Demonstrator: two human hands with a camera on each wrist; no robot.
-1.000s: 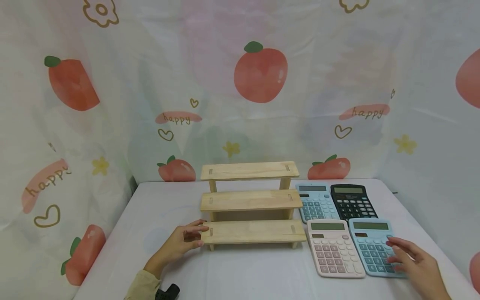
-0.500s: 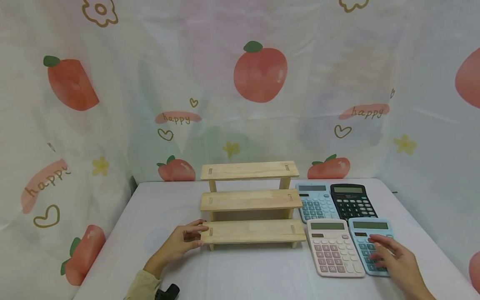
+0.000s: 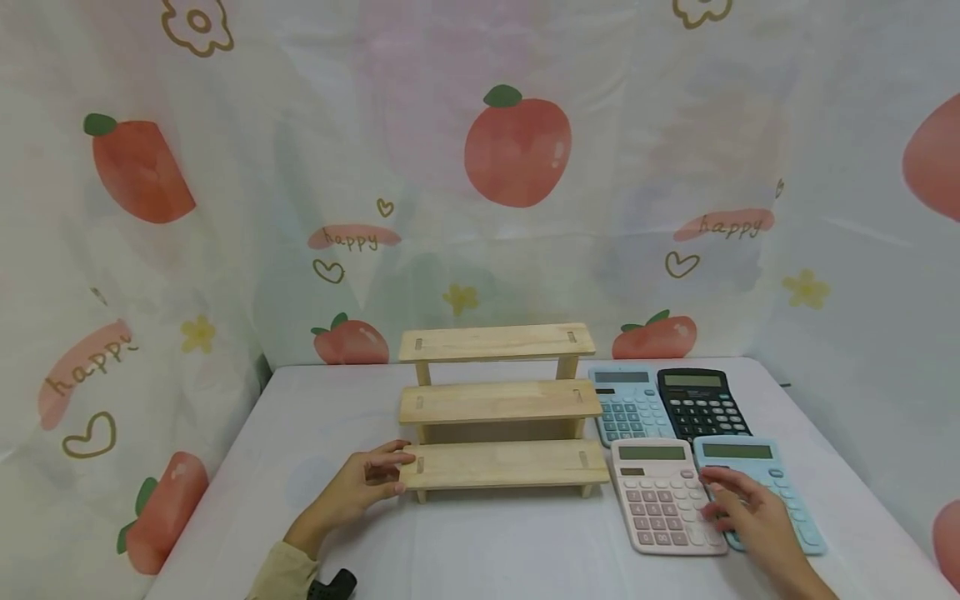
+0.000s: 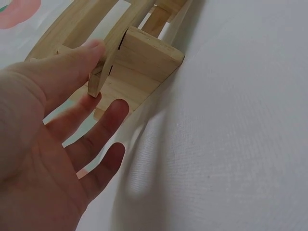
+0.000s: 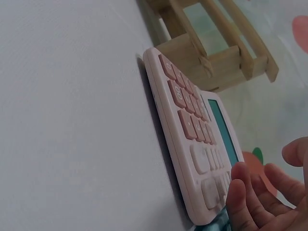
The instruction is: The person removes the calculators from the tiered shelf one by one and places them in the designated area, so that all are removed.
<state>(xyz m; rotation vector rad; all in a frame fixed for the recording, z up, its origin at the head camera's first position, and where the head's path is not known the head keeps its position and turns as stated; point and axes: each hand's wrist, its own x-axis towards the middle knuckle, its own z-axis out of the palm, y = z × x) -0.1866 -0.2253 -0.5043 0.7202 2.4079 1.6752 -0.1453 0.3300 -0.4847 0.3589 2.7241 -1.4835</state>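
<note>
A three-tier wooden display shelf [image 3: 504,463] stands upright in the middle of the white table. My left hand [image 3: 348,493] pinches the left end of its lowest board; in the left wrist view the thumb lies on top of that board [image 4: 96,79] and a fingertip is under it. My right hand [image 3: 756,523] hovers with loosely bent fingers over the seam between a pink calculator [image 3: 652,492] and a light blue calculator [image 3: 798,512], partly hiding the blue one. In the right wrist view, the fingers [image 5: 238,195] are beside the pink calculator's edge and hold nothing.
Behind those two lie another light blue calculator [image 3: 630,412] and a black calculator [image 3: 701,408], side by side right of the shelf. A fruit-print cloth [image 3: 525,267] rises behind the white table [image 3: 517,546] and at both sides.
My right hand has moved left, from over the front light blue calculator to the pink calculator's right edge. The left hand keeps its hold on the shelf.
</note>
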